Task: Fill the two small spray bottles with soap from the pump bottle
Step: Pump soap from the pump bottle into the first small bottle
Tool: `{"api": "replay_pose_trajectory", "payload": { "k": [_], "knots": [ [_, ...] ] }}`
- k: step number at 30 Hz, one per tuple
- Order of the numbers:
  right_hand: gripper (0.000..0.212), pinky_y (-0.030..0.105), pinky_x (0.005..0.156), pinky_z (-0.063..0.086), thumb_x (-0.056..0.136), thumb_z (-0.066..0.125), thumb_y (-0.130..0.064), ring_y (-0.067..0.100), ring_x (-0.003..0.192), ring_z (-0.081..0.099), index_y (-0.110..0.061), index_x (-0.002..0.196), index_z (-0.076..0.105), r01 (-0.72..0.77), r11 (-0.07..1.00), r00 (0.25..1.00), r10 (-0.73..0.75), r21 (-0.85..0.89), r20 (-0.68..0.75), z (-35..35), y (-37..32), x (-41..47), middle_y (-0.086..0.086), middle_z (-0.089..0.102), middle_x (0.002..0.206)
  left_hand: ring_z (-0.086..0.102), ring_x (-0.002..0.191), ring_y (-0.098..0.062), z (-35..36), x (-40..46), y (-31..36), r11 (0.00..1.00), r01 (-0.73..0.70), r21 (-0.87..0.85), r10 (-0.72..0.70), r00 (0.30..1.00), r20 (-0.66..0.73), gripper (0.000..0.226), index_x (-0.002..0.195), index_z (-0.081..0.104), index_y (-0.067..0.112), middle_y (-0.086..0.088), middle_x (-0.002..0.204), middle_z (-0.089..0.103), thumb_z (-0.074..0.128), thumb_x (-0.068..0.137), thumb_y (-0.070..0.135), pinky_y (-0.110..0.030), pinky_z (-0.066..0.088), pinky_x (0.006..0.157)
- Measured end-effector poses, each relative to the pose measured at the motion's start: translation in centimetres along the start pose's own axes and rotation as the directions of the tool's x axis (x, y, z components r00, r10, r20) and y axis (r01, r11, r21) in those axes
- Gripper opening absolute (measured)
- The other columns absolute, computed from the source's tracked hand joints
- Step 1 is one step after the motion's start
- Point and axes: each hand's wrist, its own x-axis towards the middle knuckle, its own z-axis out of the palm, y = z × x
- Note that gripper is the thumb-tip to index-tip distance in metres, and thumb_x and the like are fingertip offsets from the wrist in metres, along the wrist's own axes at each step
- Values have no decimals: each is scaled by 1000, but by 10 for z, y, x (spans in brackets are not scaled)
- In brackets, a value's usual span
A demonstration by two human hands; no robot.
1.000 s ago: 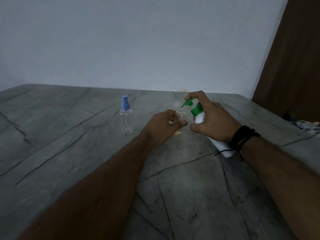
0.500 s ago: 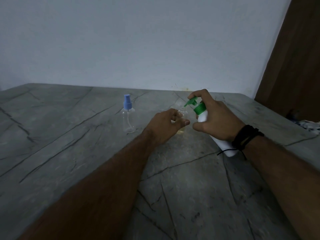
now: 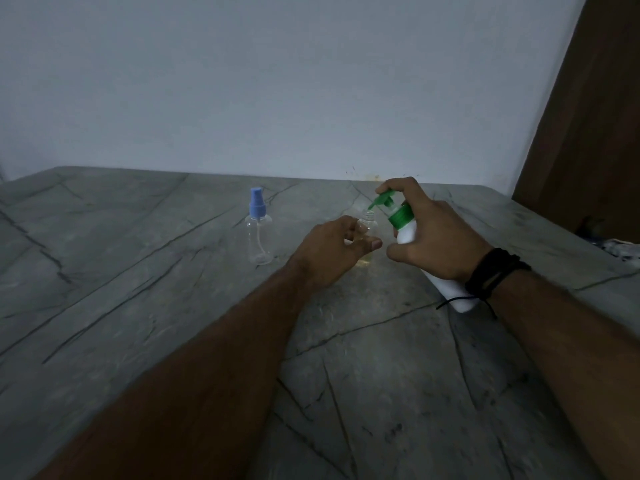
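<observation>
My right hand (image 3: 434, 237) grips a white pump bottle (image 3: 407, 230) with a green pump head, tilted to the left, my index finger on top of the pump. Its green nozzle sits just above the open neck of a small clear spray bottle (image 3: 367, 226) standing on the table. That bottle has no cap and shows yellowish liquid at its bottom. My left hand (image 3: 332, 252) holds it around the body. A second small clear spray bottle (image 3: 258, 233) with a blue spray cap stands upright to the left, untouched and looking empty.
The grey stone-patterned table (image 3: 173, 306) runs to a pale wall at the back. A brown wooden panel (image 3: 588, 133) stands at the right, with some cloth (image 3: 620, 247) on the table's far right edge.
Both hands and both bottles stay nearly where they were. The pump head looks slightly higher over the open bottle's neck; the view has shifted a little.
</observation>
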Motion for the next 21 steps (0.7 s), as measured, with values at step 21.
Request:
{"api": "replay_pose_trajectory", "payload": {
  "k": [21],
  "knots": [
    [73,32,59,49,70,75,-11,19,65,62,-30,132,41,-12,1000,1000,12,-14,-15,-1,0,-1,0,63,78,54,85,5,0,0,-1,1000,20,-21,-19,1000,11,42,110,60,28,13,105,64,63,81,58,-10,35,64]
  ]
}}
